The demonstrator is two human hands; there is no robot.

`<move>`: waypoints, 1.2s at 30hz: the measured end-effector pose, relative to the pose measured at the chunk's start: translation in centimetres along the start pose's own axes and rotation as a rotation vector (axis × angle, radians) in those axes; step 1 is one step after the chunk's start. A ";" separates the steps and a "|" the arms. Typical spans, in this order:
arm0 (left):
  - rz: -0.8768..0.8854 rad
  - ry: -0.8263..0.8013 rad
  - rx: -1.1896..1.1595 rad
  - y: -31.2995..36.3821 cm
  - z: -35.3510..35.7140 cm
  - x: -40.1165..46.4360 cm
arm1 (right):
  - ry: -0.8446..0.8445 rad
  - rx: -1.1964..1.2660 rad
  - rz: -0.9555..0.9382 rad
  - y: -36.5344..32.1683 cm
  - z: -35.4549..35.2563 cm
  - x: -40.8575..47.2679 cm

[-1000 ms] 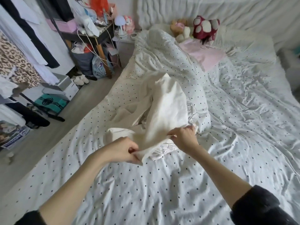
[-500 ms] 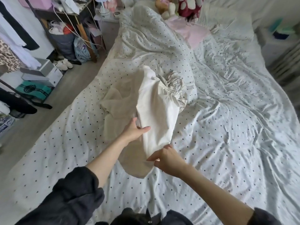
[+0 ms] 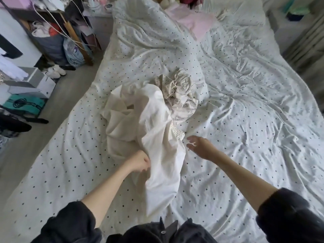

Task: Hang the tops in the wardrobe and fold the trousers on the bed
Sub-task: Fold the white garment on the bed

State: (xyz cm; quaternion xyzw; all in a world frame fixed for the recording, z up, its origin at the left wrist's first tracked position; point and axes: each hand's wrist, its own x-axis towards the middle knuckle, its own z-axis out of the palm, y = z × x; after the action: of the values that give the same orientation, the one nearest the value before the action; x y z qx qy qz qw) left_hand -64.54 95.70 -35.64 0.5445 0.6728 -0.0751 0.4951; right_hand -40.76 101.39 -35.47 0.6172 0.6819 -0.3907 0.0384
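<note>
A cream-white pair of trousers (image 3: 157, 141) lies crumpled on the dotted white bed (image 3: 245, 120), one leg running toward me. My left hand (image 3: 139, 163) grips the cloth at the leg's left edge. My right hand (image 3: 200, 146) hovers just right of the trousers, fingers spread and holding nothing. Behind the trousers lies a bunched printed beige garment (image 3: 177, 88), partly under them.
A pink cloth (image 3: 196, 23) and soft toys lie at the head of the bed. Left of the bed are grey floor, a cluttered desk (image 3: 57, 23), bags, white shoes (image 3: 56, 71), stacked boxes (image 3: 29, 85) and hanging clothes at the far left edge.
The trousers have dropped from being held up onto the bed. My right hand has let go of the leg and moved right; my left hand has slid down and now grips the cloth.
</note>
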 end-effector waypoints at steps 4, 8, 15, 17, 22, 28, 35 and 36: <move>0.098 0.527 0.047 0.7 -2.8 1.3 | 0.003 0.127 0.121 -0.2 0.6 3.8; 0.207 0.669 0.190 2.3 -5.0 4.5 | -0.031 0.169 0.226 0.3 2.7 7.3; 0.329 0.522 0.711 3.1 -7.5 12.4 | -0.136 0.305 0.355 2.4 6.6 10.6; 0.226 0.405 0.887 1.8 -6.8 13.6 | -0.162 0.442 0.398 2.6 7.2 10.8; -0.006 0.141 0.906 -3.3 -4.7 12.2 | -0.110 0.952 0.544 1.8 6.8 11.3; 0.062 0.220 0.385 -3.7 -5.7 10.2 | 0.247 0.723 0.328 0.6 3.4 10.1; 0.601 0.481 0.578 6.3 -8.6 9.9 | 0.432 0.385 0.077 1.7 -2.0 1.9; 0.663 0.390 0.655 8.4 -8.3 10.0 | 0.451 0.347 0.067 2.0 -2.7 0.3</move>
State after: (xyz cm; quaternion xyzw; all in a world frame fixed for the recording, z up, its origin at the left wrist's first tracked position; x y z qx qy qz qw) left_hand -61.77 110.94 -35.30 0.8597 0.4846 -0.0178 0.1605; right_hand -37.95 103.12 -34.70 0.7081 0.5753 -0.3530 -0.2075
